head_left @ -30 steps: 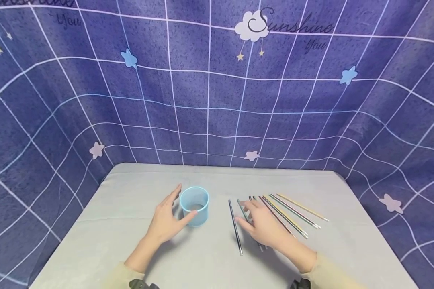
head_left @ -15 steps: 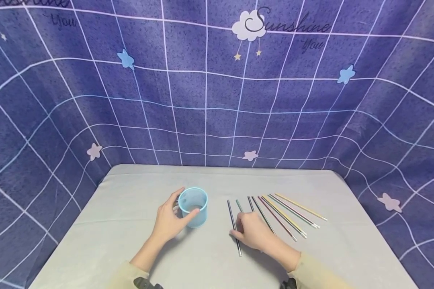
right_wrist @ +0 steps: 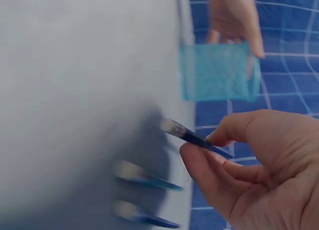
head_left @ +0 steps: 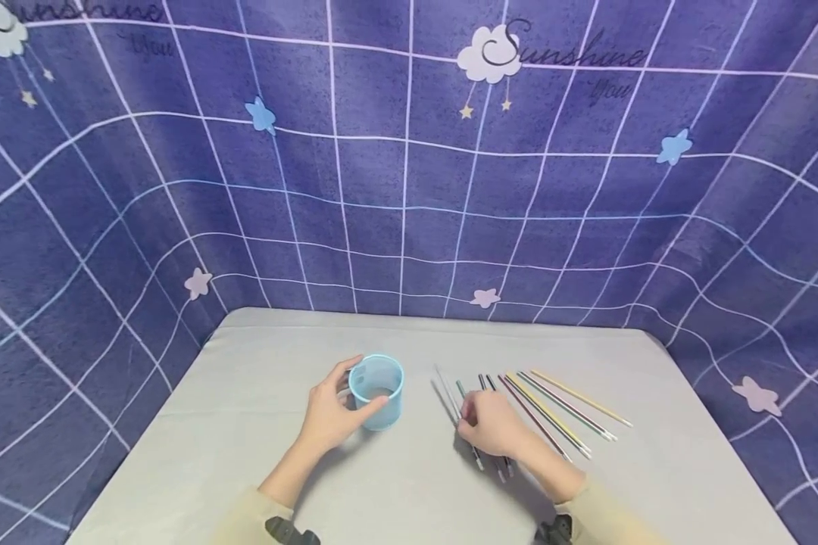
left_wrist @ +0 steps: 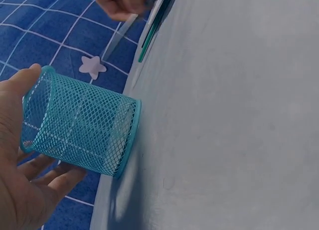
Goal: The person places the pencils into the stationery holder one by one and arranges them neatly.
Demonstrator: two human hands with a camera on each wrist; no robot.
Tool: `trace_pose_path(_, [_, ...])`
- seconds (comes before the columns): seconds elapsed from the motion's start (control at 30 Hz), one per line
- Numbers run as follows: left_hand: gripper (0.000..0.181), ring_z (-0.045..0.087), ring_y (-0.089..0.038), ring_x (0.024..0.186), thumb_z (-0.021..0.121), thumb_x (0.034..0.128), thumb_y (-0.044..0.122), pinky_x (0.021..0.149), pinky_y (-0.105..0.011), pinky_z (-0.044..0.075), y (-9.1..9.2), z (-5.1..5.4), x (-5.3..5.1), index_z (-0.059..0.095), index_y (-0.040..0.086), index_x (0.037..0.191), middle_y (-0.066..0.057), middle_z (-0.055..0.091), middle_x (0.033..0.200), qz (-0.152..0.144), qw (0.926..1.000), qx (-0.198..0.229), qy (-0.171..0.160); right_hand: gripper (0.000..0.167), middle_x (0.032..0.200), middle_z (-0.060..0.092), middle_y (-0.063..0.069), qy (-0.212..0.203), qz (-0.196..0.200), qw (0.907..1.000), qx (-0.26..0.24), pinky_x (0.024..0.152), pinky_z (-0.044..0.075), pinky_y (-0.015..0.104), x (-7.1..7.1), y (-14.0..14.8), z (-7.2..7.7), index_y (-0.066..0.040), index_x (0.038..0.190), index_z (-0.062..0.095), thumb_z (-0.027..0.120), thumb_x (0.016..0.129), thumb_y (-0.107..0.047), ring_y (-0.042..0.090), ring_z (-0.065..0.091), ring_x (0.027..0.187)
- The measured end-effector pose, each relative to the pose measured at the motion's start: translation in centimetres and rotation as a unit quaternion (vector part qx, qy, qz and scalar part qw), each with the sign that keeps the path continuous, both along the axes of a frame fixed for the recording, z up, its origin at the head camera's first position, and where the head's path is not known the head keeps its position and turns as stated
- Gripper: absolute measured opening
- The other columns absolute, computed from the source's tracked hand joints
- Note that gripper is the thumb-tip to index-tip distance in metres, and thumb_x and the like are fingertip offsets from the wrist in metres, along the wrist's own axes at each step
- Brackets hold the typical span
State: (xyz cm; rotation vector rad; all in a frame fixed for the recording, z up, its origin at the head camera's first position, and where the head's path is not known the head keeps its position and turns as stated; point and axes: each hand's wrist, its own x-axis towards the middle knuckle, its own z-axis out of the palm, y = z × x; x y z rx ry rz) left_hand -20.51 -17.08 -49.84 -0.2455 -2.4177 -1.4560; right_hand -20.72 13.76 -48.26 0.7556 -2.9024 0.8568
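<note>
A light-blue mesh pen holder (head_left: 376, 393) stands upright on the table, with no pencils visible in it. My left hand (head_left: 330, 415) curves round its left side, thumb across the near side and fingers at the far side. In the left wrist view the thumb meets the rim of the pen holder (left_wrist: 82, 122). My right hand (head_left: 496, 424) pinches a dark pencil (right_wrist: 192, 136) between thumb and fingers, its white eraser end pointing towards me. The pencil is tilted and appears raised off the table. Several pencils (head_left: 548, 412) lie fanned out beside and under this hand.
A yellow pencil (head_left: 582, 397) lies at the right end of the fan. Grey cloth covers the table (head_left: 245, 363). A blue grid-patterned curtain (head_left: 409, 174) encloses the back and both sides.
My right hand has moved onto the leftmost dark pencil and taken hold of it, tilting it from where it lay. My left hand has stayed at the pen holder, which has not visibly moved.
</note>
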Motion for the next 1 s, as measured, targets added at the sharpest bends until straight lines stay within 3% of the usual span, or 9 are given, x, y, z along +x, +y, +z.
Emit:
trace_pose_path(0.17, [0.085, 0.073, -0.040, 0.123, 0.096, 0.0795, 0.037, 0.100, -0.048, 0.066, 1.6, -0.2, -0.9, 0.057, 0.011, 0.151, -0.018, 0.071, 0.138, -0.035, 0.9993, -0.001, -0.011, 0.013, 0.066, 0.062, -0.010, 0.033, -0.024, 0.9976, -0.056, 0.053, 0.048, 0.017, -1.0, 2.3, 2.7, -0.014, 0.085, 0.060, 0.070, 0.085, -0.005, -0.001, 0.052, 0.056])
trace_pose_path(0.27, [0.085, 0.073, -0.038, 0.123, 0.097, 0.0781, 0.037, 0.100, -0.046, 0.066, 1.7, -0.2, -1.2, 0.058, 0.013, 0.150, -0.015, 0.072, 0.137, -0.032, 0.9994, 0.003, -0.016, 0.012, 0.071, 0.066, -0.005, 0.053, -0.018, 0.9926, -0.108, 0.055, 0.053, 0.018, -2.1, 2.0, 4.7, -0.013, 0.088, 0.058, 0.066, 0.089, -0.005, 0.003, 0.060, 0.063])
trace_pose_path(0.47, [0.084, 0.073, -0.039, 0.121, 0.098, 0.0771, 0.036, 0.099, -0.049, 0.066, 0.5, -0.3, -1.0, 0.059, 0.013, 0.148, -0.015, 0.072, 0.136, -0.022, 0.9996, 0.010, -0.014, 0.009, 0.091, 0.071, 0.007, 0.074, 0.020, 0.9736, -0.215, 0.074, 0.068, 0.020, -4.4, -1.8, 8.0, -0.005, 0.098, 0.058, 0.065, 0.093, -0.001, 0.019, 0.074, 0.087])
trace_pose_path(0.63, [0.085, 0.072, -0.042, 0.123, 0.097, 0.0782, 0.035, 0.098, -0.050, 0.066, -0.4, -0.4, -0.7, 0.057, 0.011, 0.149, -0.018, 0.071, 0.138, -0.011, 0.9999, 0.007, -0.004, 0.014, 0.097, 0.072, 0.013, 0.081, 0.069, 0.9549, -0.277, 0.078, 0.069, 0.024, -5.4, -6.0, 9.2, 0.000, 0.112, 0.061, 0.066, 0.099, 0.001, 0.026, 0.074, 0.092])
trace_pose_path(0.8, [0.083, 0.070, -0.043, 0.126, 0.097, 0.0784, 0.031, 0.101, -0.052, 0.065, -0.6, -0.1, -0.4, 0.057, 0.009, 0.147, -0.019, 0.069, 0.143, -0.020, 0.9997, 0.017, -0.002, 0.013, 0.100, 0.074, 0.012, 0.085, 0.098, 0.9587, -0.253, 0.082, 0.067, 0.020, -5.6, -8.9, 9.0, -0.002, 0.113, 0.063, 0.067, 0.101, -0.002, 0.025, 0.076, 0.094])
trace_pose_path(1.0, [0.081, 0.068, -0.041, 0.131, 0.097, 0.0797, 0.027, 0.104, -0.050, 0.062, -0.6, -0.3, -0.1, 0.055, 0.009, 0.147, -0.018, 0.067, 0.146, -0.028, 0.9987, 0.041, -0.013, 0.008, 0.098, 0.077, 0.009, 0.074, 0.117, 0.9743, -0.178, 0.079, 0.065, 0.015, -5.8, -11.2, 7.8, -0.004, 0.107, 0.067, 0.070, 0.100, -0.006, 0.022, 0.077, 0.092])
